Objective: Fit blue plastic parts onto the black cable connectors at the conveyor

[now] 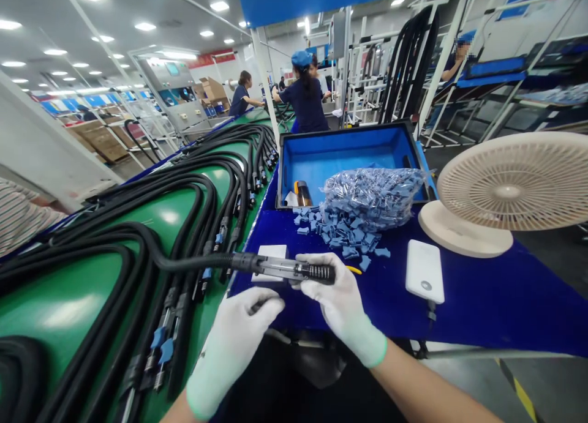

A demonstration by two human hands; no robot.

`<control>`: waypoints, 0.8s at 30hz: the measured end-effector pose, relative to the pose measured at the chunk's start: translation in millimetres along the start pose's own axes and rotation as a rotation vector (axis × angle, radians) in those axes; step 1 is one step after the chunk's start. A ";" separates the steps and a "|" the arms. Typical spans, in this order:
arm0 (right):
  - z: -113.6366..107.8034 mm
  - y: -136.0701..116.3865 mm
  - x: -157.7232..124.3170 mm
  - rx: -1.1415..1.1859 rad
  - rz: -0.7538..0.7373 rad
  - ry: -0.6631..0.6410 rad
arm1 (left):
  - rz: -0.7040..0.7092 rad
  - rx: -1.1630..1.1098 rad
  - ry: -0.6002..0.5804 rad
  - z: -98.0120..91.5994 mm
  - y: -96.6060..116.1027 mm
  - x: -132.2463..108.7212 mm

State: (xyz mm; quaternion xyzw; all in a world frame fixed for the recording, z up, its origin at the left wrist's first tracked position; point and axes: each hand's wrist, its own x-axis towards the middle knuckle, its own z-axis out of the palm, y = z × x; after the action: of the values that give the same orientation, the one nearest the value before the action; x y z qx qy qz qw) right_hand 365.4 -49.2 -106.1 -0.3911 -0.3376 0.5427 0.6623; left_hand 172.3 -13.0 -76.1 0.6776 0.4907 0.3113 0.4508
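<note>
My right hand (342,300), in a white glove, is closed around the end fitting of a black hose (202,262). The fitting has a grey metal-looking middle (280,267) and a dark tip with a spring coil (320,272). Below and left of it is my left hand (241,325), gloved too, apart from the fitting. Its thumb and fingers are curled together, and anything between them is hidden. Behind the fitting sits a small white box (271,251). Loose blue plastic clips (353,236) lie beyond my right hand, spilling from a clear plastic bag (374,193).
A green conveyor (68,306) on the left carries several black hoses, some with blue clips. A blue crate (349,144) stands behind the bag. On the blue tabletop (496,300) are a white power bank (425,270) and a fan (509,187). Co-workers (305,98) stand farther back.
</note>
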 end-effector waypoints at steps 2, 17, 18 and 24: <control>4.1 2.3 -2.4 -0.007 0.056 -0.172 | -0.165 -0.470 0.064 -6.6 -7.3 -6.0; -3.4 24.2 184.7 -1.658 -0.074 -0.336 | 0.232 -0.424 0.326 -47.1 9.7 111.7; -6.2 26.9 183.8 -1.638 -0.097 -0.356 | 0.226 -0.401 0.315 -45.0 7.1 116.4; -11.4 16.0 174.8 -1.376 -0.212 -0.414 | 0.164 -0.318 0.313 -33.7 -8.5 118.0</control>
State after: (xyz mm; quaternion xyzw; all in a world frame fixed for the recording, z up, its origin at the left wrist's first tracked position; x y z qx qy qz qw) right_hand 400.1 122.5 -121.6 -0.5736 -0.7570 0.2031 0.2381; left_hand 178.3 109.8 -72.8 0.5791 0.4428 0.5214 0.4436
